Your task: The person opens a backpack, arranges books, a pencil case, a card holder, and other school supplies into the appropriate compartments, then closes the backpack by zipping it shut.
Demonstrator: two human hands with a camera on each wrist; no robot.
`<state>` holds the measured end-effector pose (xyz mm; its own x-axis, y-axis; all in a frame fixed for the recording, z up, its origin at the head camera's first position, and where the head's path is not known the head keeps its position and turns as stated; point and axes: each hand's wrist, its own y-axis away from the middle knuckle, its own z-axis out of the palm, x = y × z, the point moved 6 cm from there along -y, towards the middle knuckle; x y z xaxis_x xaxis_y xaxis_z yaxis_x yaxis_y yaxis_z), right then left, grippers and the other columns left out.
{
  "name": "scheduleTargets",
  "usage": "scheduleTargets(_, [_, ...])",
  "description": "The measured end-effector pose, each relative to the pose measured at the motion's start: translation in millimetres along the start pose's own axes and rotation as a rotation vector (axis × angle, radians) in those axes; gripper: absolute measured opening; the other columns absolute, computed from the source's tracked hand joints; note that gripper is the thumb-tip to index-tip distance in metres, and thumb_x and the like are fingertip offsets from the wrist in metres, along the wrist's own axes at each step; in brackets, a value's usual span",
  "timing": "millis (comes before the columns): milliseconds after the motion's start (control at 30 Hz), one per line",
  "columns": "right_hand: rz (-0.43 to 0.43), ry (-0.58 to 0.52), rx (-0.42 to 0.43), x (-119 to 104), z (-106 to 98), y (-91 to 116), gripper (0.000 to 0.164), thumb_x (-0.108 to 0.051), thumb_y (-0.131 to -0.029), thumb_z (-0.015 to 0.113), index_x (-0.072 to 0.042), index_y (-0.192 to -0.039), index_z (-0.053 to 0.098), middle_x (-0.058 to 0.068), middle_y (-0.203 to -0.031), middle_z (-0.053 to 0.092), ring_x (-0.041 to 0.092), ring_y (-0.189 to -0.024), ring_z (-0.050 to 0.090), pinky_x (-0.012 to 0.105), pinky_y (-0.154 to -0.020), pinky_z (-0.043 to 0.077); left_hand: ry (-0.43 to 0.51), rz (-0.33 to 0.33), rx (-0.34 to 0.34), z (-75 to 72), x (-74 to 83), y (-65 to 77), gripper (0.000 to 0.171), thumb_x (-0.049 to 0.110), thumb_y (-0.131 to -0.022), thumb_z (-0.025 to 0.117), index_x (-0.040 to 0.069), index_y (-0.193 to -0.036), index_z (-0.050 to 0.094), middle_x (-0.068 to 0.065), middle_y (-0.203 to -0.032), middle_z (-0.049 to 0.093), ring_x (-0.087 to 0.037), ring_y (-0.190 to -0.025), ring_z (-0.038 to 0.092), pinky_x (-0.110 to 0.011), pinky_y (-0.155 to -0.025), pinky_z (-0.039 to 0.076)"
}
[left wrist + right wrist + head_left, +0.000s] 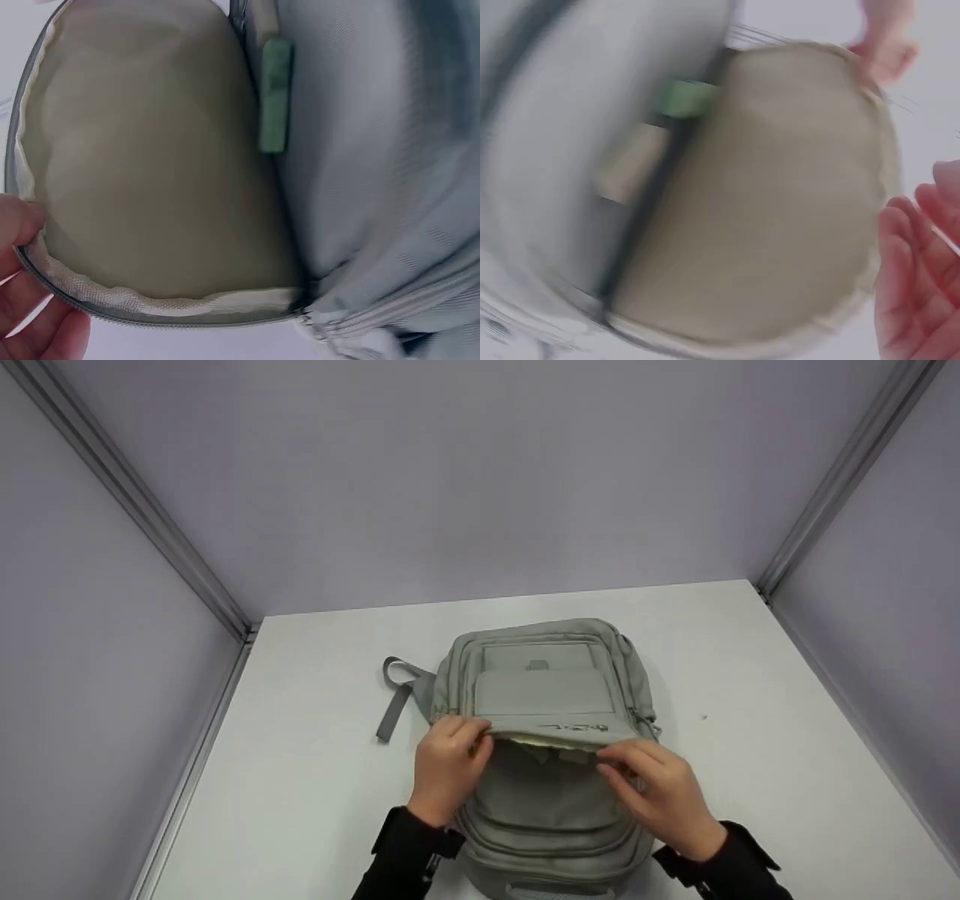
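A grey-green backpack (pixel 544 690) lies on the white table, its zipped front compartment unzipped. My left hand (pixel 448 761) pinches the rim of the compartment's flap (pixel 150 165) between thumb and fingers and holds it raised. By the flap's other side is my right hand (pixel 664 791), its fingers (pixel 900 247) extended at the edge with thumb and fingers apart. The flap's beige lining faces the wrist cameras. Inside the fold sit a small green block-like object (pixel 275 97) and a tan one (pixel 632 163), both partly hidden or blurred.
A loose grey strap (pixel 395 709) extends from the backpack's left side onto the white table (pixel 315 780). Pale panels (pixel 480 487) stand behind and on both sides. A tiny speck (pixel 703 717) lies right of the bag.
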<state>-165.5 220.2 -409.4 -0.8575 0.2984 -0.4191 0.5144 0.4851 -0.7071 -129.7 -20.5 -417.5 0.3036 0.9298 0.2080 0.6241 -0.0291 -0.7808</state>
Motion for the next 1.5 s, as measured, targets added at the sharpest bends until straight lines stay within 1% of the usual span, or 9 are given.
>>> scheduleTargets(200, [0.030, 0.066, -0.014, 5.7, -4.5, 5.9, 0.030, 0.003, -0.078, 0.078, -0.007, -0.105, 0.069, 0.002, -0.099, 0.066, 0.010, -0.085, 0.060, 0.014, -0.076, 0.045, 0.017, 0.019, -0.071, -4.3, 8.4, 41.6, 0.026, 0.008, -0.072, 0.085, 0.016, -0.094, 0.073, 0.004, -0.087, 0.066, -0.010, -0.079, 0.060, -0.019, -0.077, 0.046])
scheduleTargets(400, [0.130, 0.224, -0.309, 22.4, 26.9, 35.3, 0.035, -0.014, -0.075, 0.085, -0.016, -0.106, 0.070, -0.002, -0.107, 0.065, 0.015, -0.099, 0.061, 0.028, -0.086, 0.049, 0.046, 0.024, -0.234, 10.8, 13.2, 85.7, 0.020, 0.013, -0.075, 0.085, 0.020, -0.091, 0.075, 0.006, -0.094, 0.068, -0.010, -0.091, 0.063, -0.025, -0.083, 0.050])
scheduleTargets(533, [0.175, 0.244, -0.460, 30.7, 41.5, 53.4, 0.030, -0.020, -0.078, 0.083, -0.018, -0.105, 0.070, -0.001, -0.111, 0.063, 0.017, -0.102, 0.060, 0.035, -0.088, 0.050, 0.095, -0.022, -0.310, 19.5, 9.3, 101.1, 0.014, 0.016, -0.080, 0.081, 0.020, -0.093, 0.075, 0.006, -0.099, 0.069, -0.011, -0.096, 0.063, -0.030, -0.085, 0.051])
scheduleTargets(700, [0.177, 0.247, -0.455, 33.9, 47.7, 59.6, 0.029, -0.019, -0.077, 0.084, -0.018, -0.102, 0.070, -0.001, -0.109, 0.063, 0.018, -0.100, 0.059, 0.036, -0.085, 0.050, 0.168, -0.081, -0.265, 20.1, -4.9, 92.3, 0.009, 0.013, -0.083, 0.079, 0.019, -0.088, 0.074, 0.006, -0.089, 0.069, -0.010, -0.085, 0.063, -0.030, -0.079, 0.050])
scheduleTargets(833, [0.176, 0.247, -0.431, 34.4, 50.1, 59.7, 0.029, -0.018, -0.077, 0.084, -0.019, -0.102, 0.069, -0.002, -0.109, 0.063, 0.016, -0.099, 0.058, 0.035, -0.084, 0.049, 0.189, -0.195, -0.192, 23.9, -38.0, 68.1, 0.007, 0.006, -0.084, 0.076, 0.011, -0.087, 0.074, 0.000, -0.080, 0.069, -0.013, -0.073, 0.063, -0.030, -0.070, 0.050])
scheduleTargets(1000, [0.158, 0.252, -0.407, 31.4, 52.3, 60.5, 0.029, -0.018, -0.076, 0.085, -0.020, -0.101, 0.070, -0.001, -0.108, 0.063, 0.016, -0.097, 0.058, 0.035, -0.083, 0.049, 0.156, -0.382, -0.335, 39.0, -85.4, 48.8, 0.020, 0.004, -0.088, 0.071, 0.008, -0.107, 0.074, -0.010, -0.098, 0.068, -0.024, -0.087, 0.065, -0.038, -0.078, 0.052])
scheduleTargets(1167, [0.082, 0.239, -0.383, 18.9, 54.7, 62.3, 0.038, -0.019, -0.069, 0.089, -0.020, -0.103, 0.070, 0.000, -0.105, 0.060, 0.018, -0.093, 0.056, 0.038, -0.079, 0.047, 0.099, -0.396, -0.495, 53.3, -102.7, 47.7, 0.018, 0.010, -0.087, 0.074, 0.012, -0.105, 0.076, -0.013, -0.104, 0.067, -0.032, -0.097, 0.064, -0.051, -0.085, 0.047])
scheduleTargets(1333, [-0.026, 0.255, -0.326, 6.9, 64.5, 64.2, 0.049, -0.018, -0.060, 0.091, -0.021, -0.103, 0.069, -0.004, -0.097, 0.059, 0.015, -0.087, 0.054, 0.035, -0.073, 0.044, 0.072, -0.392, -0.460, 57.6, -104.9, 49.9, 0.008, 0.010, -0.083, 0.078, 0.011, -0.088, 0.073, -0.010, -0.095, 0.065, -0.031, -0.090, 0.060, -0.047, -0.078, 0.043])
scheduleTargets(1500, [-0.007, 0.259, -0.290, 6.2, 74.0, 65.3, 0.045, -0.005, -0.058, 0.087, -0.020, -0.096, 0.069, -0.006, -0.091, 0.061, 0.012, -0.083, 0.055, 0.033, -0.070, 0.045, -0.018, -0.363, -0.462, 55.5, -98.8, 52.4, 0.011, 0.011, -0.086, 0.075, 0.011, -0.084, 0.063, -0.008, -0.085, 0.061, -0.029, -0.088, 0.057, -0.041, -0.074, 0.037])
